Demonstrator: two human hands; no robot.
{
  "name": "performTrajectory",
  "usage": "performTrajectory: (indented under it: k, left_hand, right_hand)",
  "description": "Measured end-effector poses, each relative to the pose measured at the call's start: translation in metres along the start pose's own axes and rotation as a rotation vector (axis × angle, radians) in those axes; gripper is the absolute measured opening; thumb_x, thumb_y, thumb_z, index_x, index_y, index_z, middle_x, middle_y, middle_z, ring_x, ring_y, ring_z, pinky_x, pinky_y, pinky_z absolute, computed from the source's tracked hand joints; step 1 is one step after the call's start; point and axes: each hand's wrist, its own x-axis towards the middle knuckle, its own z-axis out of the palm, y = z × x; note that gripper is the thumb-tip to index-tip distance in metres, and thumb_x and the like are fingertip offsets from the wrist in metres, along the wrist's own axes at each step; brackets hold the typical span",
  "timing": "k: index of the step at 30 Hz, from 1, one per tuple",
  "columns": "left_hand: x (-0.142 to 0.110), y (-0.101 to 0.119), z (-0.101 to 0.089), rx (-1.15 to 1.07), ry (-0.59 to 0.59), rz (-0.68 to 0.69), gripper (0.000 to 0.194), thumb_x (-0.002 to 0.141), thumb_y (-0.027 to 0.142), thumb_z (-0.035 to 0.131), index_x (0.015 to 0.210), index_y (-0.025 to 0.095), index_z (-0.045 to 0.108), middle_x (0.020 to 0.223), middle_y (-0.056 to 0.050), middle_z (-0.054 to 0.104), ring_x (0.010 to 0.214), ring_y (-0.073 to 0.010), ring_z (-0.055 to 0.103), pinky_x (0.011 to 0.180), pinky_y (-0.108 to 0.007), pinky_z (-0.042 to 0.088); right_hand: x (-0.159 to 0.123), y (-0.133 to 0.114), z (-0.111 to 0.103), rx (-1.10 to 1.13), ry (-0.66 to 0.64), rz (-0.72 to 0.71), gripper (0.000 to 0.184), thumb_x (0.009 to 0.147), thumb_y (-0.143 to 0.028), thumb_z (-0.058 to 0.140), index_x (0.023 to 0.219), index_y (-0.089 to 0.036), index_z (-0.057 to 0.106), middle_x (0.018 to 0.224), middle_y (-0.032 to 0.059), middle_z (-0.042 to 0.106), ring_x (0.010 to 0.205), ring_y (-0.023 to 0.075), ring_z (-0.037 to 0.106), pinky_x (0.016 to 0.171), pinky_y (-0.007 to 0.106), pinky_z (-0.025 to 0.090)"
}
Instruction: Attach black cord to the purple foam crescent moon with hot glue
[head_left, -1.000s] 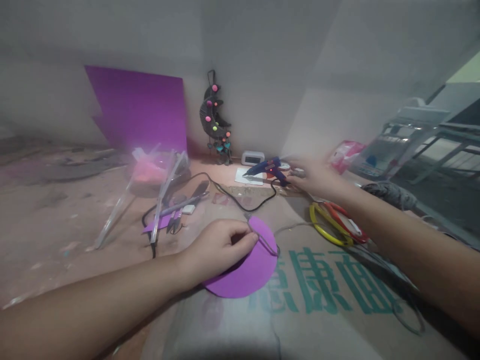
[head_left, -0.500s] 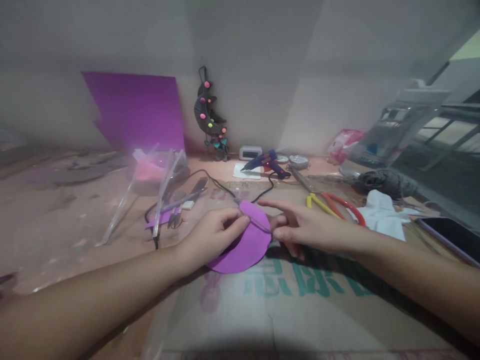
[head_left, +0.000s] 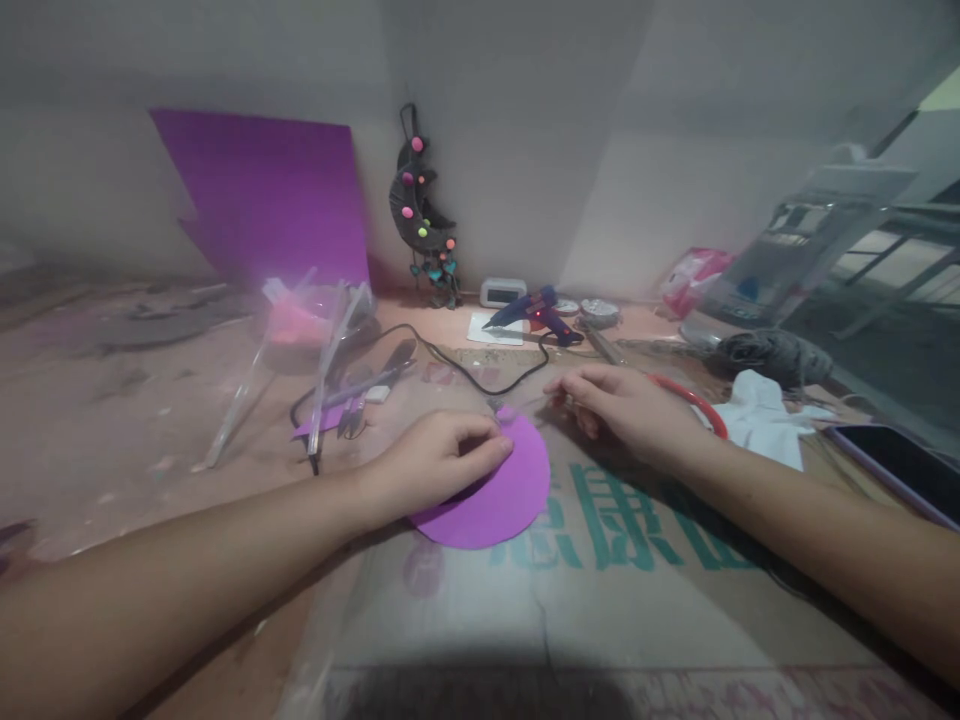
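A purple foam disc (head_left: 501, 495) lies flat on a cardboard sheet (head_left: 622, 590) with green printing. My left hand (head_left: 439, 462) rests on the disc's left part, fingers curled, pinching a thin grey cord at the disc's top edge. My right hand (head_left: 626, 408) is just beyond the disc's upper right edge, fingers pinched together on the same thin cord (head_left: 525, 405), which is barely visible. Behind them a blue glue gun (head_left: 534, 312) lies on a white tile, its black cable running left.
A purple sheet (head_left: 274, 200) leans on the wall beside a black moon ornament (head_left: 421, 215). Glue sticks (head_left: 330, 365), a pen and snips lie left. Red-handled scissors (head_left: 694, 405), white cloth (head_left: 765, 415), grey twine (head_left: 772, 355) and a phone (head_left: 896, 470) lie right.
My right hand came back from the glue gun to the disc, then shifted up past its top right edge and closed its fingers. My left hand stayed on the disc.
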Motion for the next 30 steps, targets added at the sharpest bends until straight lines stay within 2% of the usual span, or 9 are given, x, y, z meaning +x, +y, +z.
performTrajectory:
  k: [3, 5, 7, 8, 11, 15, 21, 26, 30]
  left_hand:
    - [0.0, 0.0, 0.001, 0.017, -0.012, 0.0, 0.036, 0.094, 0.038, 0.043, 0.066, 0.016, 0.049, 0.061, 0.004, 0.045, 0.059, -0.0097, 0.043, 0.055, -0.023, 0.03]
    - [0.0, 0.0, 0.001, 0.025, -0.015, 0.008, 0.035, 0.094, 0.036, 0.043, 0.067, 0.016, 0.051, 0.061, 0.004, 0.047, 0.059, -0.0099, 0.045, 0.055, -0.023, 0.031]
    - [0.0, -0.001, 0.002, 0.03, -0.014, 0.017, 0.034, 0.094, 0.035, 0.043, 0.067, 0.016, 0.052, 0.06, 0.004, 0.047, 0.058, -0.0097, 0.044, 0.055, -0.023, 0.031]
    - [0.0, 0.0, 0.002, 0.032, -0.017, 0.019, 0.034, 0.094, 0.035, 0.043, 0.067, 0.016, 0.053, 0.06, 0.004, 0.047, 0.058, -0.0096, 0.044, 0.055, -0.023, 0.03]
    - [0.0, 0.0, 0.001, 0.033, -0.019, 0.016, 0.035, 0.094, 0.036, 0.042, 0.069, 0.016, 0.056, 0.06, 0.003, 0.048, 0.058, -0.0101, 0.044, 0.054, -0.023, 0.03]
    - [0.0, 0.002, 0.001, 0.05, -0.009, 0.028, 0.036, 0.094, 0.035, 0.042, 0.064, 0.016, 0.052, 0.059, 0.004, 0.044, 0.057, -0.0098, 0.042, 0.054, -0.024, 0.029]
    - [0.0, 0.0, 0.002, 0.07, -0.006, 0.051, 0.036, 0.093, 0.036, 0.043, 0.063, 0.016, 0.048, 0.059, 0.004, 0.043, 0.058, -0.0098, 0.042, 0.055, -0.024, 0.03]
    - [-0.001, -0.001, 0.003, 0.113, -0.019, 0.064, 0.036, 0.094, 0.036, 0.043, 0.064, 0.016, 0.049, 0.059, 0.004, 0.045, 0.058, -0.01, 0.043, 0.055, -0.024, 0.029]
    - [-0.001, 0.0, 0.003, 0.127, -0.027, 0.086, 0.036, 0.093, 0.034, 0.043, 0.063, 0.016, 0.048, 0.058, 0.004, 0.043, 0.058, -0.0097, 0.042, 0.055, -0.023, 0.029]
  right_hand:
    - [-0.005, -0.005, 0.007, 0.051, -0.008, -0.026, 0.029, 0.091, -0.039, 0.052, 0.111, -0.02, 0.06, 0.061, -0.0034, 0.057, 0.042, 0.007, 0.042, 0.041, 0.022, 0.035]
    - [-0.009, -0.007, 0.012, 0.108, -0.066, -0.06, 0.031, 0.089, -0.036, 0.056, 0.117, -0.022, 0.056, 0.089, 0.0027, 0.066, 0.043, 0.0047, 0.045, 0.041, 0.022, 0.039]
    - [-0.013, -0.008, 0.017, 0.163, -0.167, -0.084, 0.04, 0.085, -0.035, 0.062, 0.123, -0.024, 0.051, 0.116, 0.0075, 0.062, 0.049, 0.004, 0.049, 0.042, 0.021, 0.043]
    - [-0.014, -0.008, 0.019, 0.188, -0.225, -0.081, 0.046, 0.083, -0.034, 0.064, 0.126, -0.025, 0.048, 0.12, 0.008, 0.059, 0.053, 0.0047, 0.052, 0.042, 0.021, 0.043]
    - [-0.017, -0.008, 0.024, 0.223, -0.346, -0.016, 0.058, 0.081, -0.029, 0.068, 0.132, -0.026, 0.04, 0.096, 0.0017, 0.061, 0.06, 0.0078, 0.055, 0.046, 0.019, 0.045]
    - [-0.016, -0.006, 0.023, 0.164, -0.294, -0.042, 0.042, 0.08, -0.024, 0.068, 0.117, -0.021, 0.048, 0.066, -0.0074, 0.051, 0.056, 0.0081, 0.052, 0.053, 0.021, 0.044]
    - [-0.012, -0.003, 0.015, 0.019, -0.117, -0.073, 0.019, 0.083, -0.036, 0.064, 0.086, -0.018, 0.059, 0.063, -0.0025, 0.056, 0.054, 0.0106, 0.051, 0.05, 0.024, 0.041]
    - [-0.013, -0.008, 0.013, -0.236, -0.002, -0.21, 0.017, 0.087, -0.034, 0.057, 0.08, -0.019, 0.061, 0.07, -0.0001, 0.061, 0.064, 0.013, 0.055, 0.059, 0.026, 0.042]
    - [-0.015, -0.008, 0.015, -0.315, -0.018, -0.284, 0.017, 0.088, -0.032, 0.055, 0.08, -0.019, 0.059, 0.072, 0.0001, 0.062, 0.066, 0.0132, 0.054, 0.061, 0.025, 0.041]
